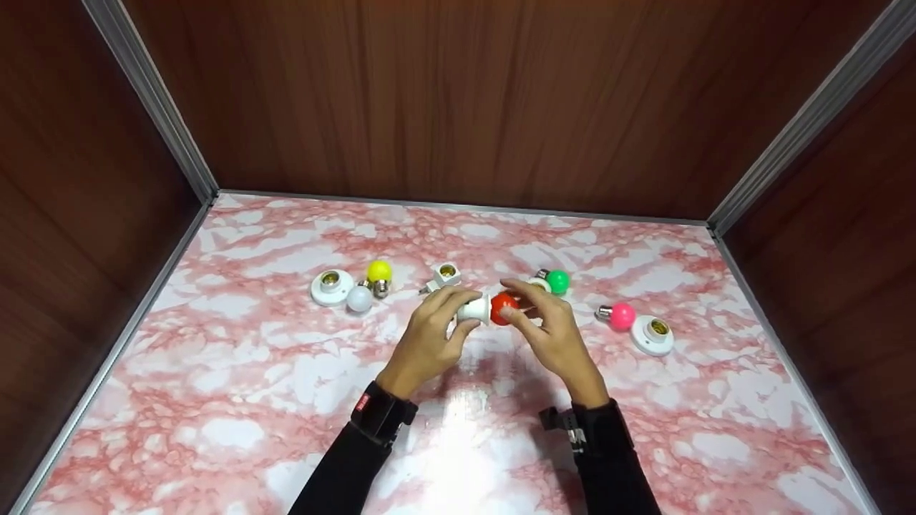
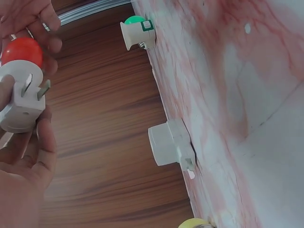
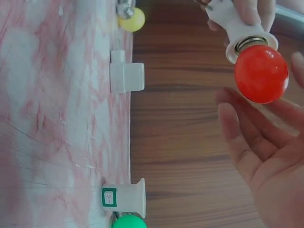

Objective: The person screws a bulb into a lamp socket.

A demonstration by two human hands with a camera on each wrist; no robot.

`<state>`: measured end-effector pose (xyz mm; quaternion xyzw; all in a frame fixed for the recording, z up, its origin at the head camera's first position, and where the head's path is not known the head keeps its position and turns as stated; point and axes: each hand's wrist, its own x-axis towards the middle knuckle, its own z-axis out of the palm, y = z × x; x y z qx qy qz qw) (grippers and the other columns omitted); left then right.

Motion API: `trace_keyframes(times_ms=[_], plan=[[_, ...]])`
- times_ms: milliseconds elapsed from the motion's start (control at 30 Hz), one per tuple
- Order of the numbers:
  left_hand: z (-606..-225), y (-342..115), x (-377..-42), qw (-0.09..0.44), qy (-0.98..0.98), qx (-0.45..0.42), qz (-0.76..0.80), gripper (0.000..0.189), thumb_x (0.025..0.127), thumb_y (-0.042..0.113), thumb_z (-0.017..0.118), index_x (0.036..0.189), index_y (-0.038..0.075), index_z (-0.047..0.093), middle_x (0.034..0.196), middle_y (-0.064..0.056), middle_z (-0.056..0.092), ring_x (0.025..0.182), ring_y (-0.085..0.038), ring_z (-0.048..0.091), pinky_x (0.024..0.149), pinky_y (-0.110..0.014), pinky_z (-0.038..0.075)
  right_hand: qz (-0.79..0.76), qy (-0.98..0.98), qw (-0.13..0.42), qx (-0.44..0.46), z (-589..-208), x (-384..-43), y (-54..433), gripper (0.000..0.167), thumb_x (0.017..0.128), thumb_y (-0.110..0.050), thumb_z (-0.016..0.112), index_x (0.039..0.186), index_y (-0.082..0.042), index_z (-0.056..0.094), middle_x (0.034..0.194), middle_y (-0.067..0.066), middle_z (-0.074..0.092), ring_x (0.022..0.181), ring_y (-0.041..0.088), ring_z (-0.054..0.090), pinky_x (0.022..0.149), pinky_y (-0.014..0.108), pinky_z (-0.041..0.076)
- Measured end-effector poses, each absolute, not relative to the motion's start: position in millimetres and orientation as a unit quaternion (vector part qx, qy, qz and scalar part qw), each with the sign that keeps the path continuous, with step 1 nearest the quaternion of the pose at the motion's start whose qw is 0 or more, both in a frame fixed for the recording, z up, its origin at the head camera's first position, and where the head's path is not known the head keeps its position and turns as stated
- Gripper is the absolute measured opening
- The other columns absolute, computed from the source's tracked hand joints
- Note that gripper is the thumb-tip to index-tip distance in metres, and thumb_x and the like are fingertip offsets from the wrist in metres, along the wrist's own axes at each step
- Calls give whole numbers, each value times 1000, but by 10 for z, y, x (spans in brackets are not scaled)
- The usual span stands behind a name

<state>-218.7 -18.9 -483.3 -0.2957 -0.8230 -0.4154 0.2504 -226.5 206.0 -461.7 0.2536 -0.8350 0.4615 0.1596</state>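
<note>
My left hand [image 1: 431, 335] grips a white plug-in bulb socket [image 1: 472, 310] above the table, its mouth facing right. Two flat plug prongs [image 2: 44, 90] stick out of its side in the left wrist view. A red bulb [image 3: 261, 73] sits at that mouth, with part of its metal thread showing in the right wrist view. Around the bulb, the fingers of my right hand [image 1: 552, 332] are loosely bent and spread, the thumb on the near side in the head view. Gaps show between these fingers and the bulb in the right wrist view.
Behind the hands stand another plug-in socket [image 1: 447, 273] and a switched socket [image 3: 130, 197] beside a green bulb [image 1: 558, 282]. Left lie a round lamp base [image 1: 343, 295], yellow bulb [image 1: 379, 271] and white bulb [image 1: 359, 300]; right, a pink bulb [image 1: 622, 316] and another base [image 1: 647, 344]. Wooden walls enclose the table.
</note>
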Motion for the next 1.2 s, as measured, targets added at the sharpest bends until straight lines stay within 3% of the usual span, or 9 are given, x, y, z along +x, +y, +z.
trace_keyframes(times_ms=[133, 233, 533, 800, 1033, 1200], plan=[[-4833, -188, -2179, 226, -827, -279, -432, 35, 102, 21, 70, 133, 4, 69, 130, -12, 72, 127, -27, 69, 110, -43, 58, 464, -813, 192, 294, -4631, -2287, 2079, 60, 80, -10, 92, 135, -7, 70, 128, 13, 75, 105, 26, 77, 85, 38, 68], [-4835, -192, -2176, 203, -831, -267, -444, 34, 104, 21, 66, 133, 4, 68, 132, -14, 71, 133, -29, 66, 117, -44, 54, 461, -804, 204, 316, -4634, -2301, 2088, 62, 74, -11, 95, 131, -8, 72, 127, 11, 75, 106, 27, 76, 86, 42, 68], [-4833, -201, -2175, 165, -833, -257, -461, 32, 106, 20, 62, 133, 4, 68, 135, -14, 71, 135, -30, 66, 120, -45, 52, 443, -809, 200, 332, -4629, -2295, 2075, 47, 74, -4, 95, 117, -7, 76, 118, 6, 77, 108, 24, 73, 89, 34, 67], [-4833, -208, -2172, 173, -837, -270, -443, 32, 107, 20, 60, 134, 4, 67, 130, -13, 71, 124, -26, 69, 111, -43, 57, 440, -808, 207, 333, -4646, -2299, 2090, 45, 75, -7, 94, 116, -5, 76, 114, 7, 79, 104, 24, 73, 83, 41, 67], [-4830, -217, -2172, 174, -836, -285, -435, 33, 106, 20, 63, 136, 6, 66, 133, -12, 70, 129, -27, 67, 114, -43, 55, 438, -815, 195, 325, -4634, -2285, 2108, 45, 76, -11, 93, 117, -2, 75, 111, 11, 81, 97, 26, 77, 83, 36, 67], [-4827, -217, -2169, 195, -833, -294, -427, 33, 104, 20, 67, 135, 8, 67, 132, -10, 70, 125, -25, 67, 109, -42, 57, 450, -817, 175, 314, -4616, -2272, 2108, 43, 80, -10, 90, 118, 1, 75, 110, 14, 81, 95, 28, 79, 86, 35, 67]])
